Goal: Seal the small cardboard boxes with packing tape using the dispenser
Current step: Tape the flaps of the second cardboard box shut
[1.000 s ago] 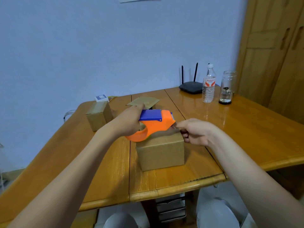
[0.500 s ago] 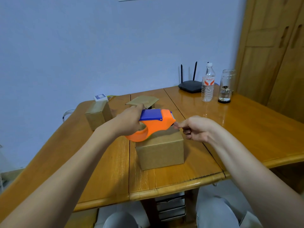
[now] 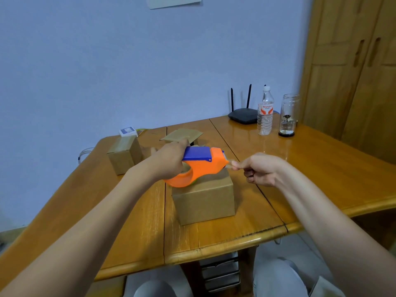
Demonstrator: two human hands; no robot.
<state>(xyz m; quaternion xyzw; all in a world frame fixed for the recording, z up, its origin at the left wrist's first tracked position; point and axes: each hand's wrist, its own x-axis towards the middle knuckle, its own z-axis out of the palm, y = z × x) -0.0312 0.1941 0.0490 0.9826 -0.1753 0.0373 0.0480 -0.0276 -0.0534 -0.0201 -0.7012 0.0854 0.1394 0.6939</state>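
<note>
Tape-starting step. The left hand point(image 3: 169, 161) grips the orange dispenser point(image 3: 199, 166) above the near cardboard box point(image 3: 203, 198), which stands on the counter point(image 3: 321, 168). The right hand point(image 3: 259, 168) pinches the free tape end point(image 3: 229, 164) at the dispenser's nose. A second box point(image 3: 124, 155) stands behind to the left. The next move likely calls for drawing out tape and pressing its end onto the box.

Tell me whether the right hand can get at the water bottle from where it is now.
Probably yes: bare table lies between the right hand and the water bottle, but it is pinching the tape end and must let go first.
</note>
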